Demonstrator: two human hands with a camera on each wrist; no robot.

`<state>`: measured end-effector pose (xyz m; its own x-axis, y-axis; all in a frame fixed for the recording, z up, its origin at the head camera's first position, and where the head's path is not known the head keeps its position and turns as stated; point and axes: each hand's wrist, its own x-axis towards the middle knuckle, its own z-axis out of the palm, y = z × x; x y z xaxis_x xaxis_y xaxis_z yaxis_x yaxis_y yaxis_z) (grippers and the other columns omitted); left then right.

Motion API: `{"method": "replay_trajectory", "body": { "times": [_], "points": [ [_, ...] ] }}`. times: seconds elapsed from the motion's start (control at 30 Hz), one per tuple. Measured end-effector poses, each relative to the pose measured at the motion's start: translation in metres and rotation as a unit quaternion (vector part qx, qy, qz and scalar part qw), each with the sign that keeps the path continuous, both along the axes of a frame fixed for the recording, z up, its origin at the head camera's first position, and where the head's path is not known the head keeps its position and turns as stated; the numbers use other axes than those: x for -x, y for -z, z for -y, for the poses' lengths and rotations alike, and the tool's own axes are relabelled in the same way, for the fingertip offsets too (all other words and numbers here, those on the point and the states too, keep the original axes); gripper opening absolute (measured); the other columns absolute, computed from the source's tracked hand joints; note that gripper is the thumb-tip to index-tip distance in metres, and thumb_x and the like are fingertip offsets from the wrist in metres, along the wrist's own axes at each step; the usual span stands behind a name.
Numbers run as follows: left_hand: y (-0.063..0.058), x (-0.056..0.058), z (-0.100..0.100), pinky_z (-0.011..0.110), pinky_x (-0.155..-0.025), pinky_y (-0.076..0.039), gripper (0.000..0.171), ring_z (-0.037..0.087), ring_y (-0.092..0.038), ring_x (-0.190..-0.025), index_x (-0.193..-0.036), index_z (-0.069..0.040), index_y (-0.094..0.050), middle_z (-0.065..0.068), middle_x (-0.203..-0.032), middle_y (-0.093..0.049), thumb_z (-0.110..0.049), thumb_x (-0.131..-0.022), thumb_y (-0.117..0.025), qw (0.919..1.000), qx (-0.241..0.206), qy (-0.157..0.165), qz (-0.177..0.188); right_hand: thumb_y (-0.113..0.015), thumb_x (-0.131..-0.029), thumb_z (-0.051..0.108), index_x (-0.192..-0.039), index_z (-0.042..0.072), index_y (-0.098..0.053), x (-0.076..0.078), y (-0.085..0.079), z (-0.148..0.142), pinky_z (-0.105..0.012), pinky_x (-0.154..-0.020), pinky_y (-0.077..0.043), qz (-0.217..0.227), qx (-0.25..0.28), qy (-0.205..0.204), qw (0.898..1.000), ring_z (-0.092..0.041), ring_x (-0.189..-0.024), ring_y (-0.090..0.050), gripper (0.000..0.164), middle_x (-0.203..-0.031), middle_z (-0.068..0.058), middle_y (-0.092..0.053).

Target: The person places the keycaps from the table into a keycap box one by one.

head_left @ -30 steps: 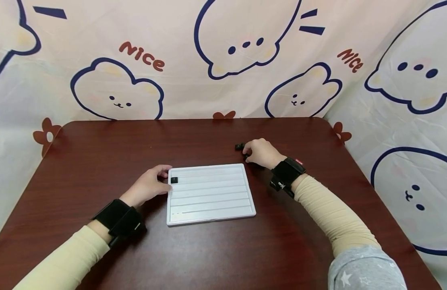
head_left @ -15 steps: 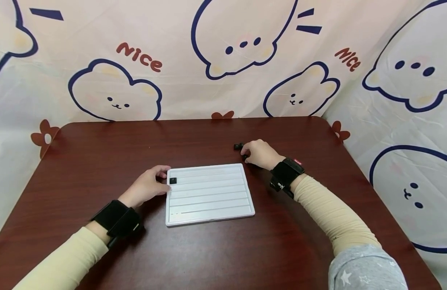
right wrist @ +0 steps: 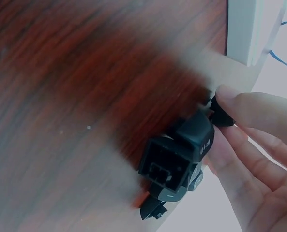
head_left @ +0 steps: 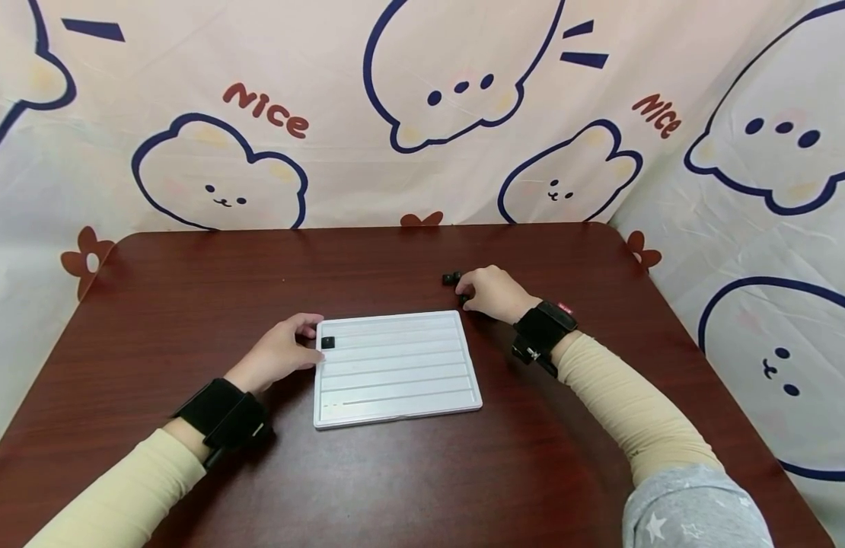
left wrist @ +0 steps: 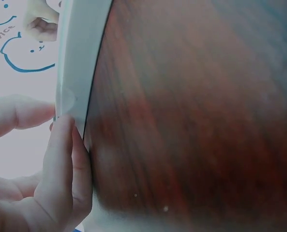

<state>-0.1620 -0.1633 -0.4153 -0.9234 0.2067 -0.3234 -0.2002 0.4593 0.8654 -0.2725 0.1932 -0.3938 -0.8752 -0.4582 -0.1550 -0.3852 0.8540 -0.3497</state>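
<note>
Head | left hand point(head_left: 277, 355) grips tray point(head_left: 398, 369) edge | keycaps point(head_left: 448, 279) inside table point(head_left: 409, 495) edges

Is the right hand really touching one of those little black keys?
Touching. The right wrist view shows the right hand pinching one black key, the thumb tip directly against it.

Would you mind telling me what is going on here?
A person's left hand holds the left edge of a white tray, in which one black keycap sits near the far left corner. The right hand pinches another keycap beside a small cluster of keycaps on the table, just past the tray's far right corner.
</note>
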Motion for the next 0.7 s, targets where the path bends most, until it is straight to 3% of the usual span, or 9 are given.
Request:
{"method": "replay_trajectory", "body": {
  "times": [0.47, 0.7],
  "points": [
    [-0.001, 0.000, -0.001, 0.037, -0.084, -0.057, 0.067, 0.033, -0.053, -0.109, -0.150, 0.007, -0.040, 0.025, -0.128, -0.047, 0.003, -0.090, -0.070, 0.9999, -0.001, -0.004, 0.011, -0.079, -0.089, 0.003, -0.112, 0.002, -0.077, -0.005, -0.007, -0.003, -0.043, -0.091, -0.054, -0.008, 0.008, 0.001, 1.000, -0.029, -0.112, -0.065, 0.023, -0.117, -0.015, -0.072],
    [-0.001, 0.001, -0.001, 0.037, -0.082, -0.057, 0.068, 0.033, -0.053, -0.109, -0.150, 0.006, -0.040, 0.025, -0.129, -0.047, 0.002, -0.090, -0.071, 0.9999, 0.003, -0.004, 0.015, -0.078, -0.089, 0.002, -0.112, 0.002, -0.076, -0.011, -0.014, 0.001, -0.039, -0.081, -0.054, 0.001, 0.011, -0.007, 1.000, -0.024, -0.094, -0.065, 0.023, -0.117, -0.015, -0.071]
  ]
}}
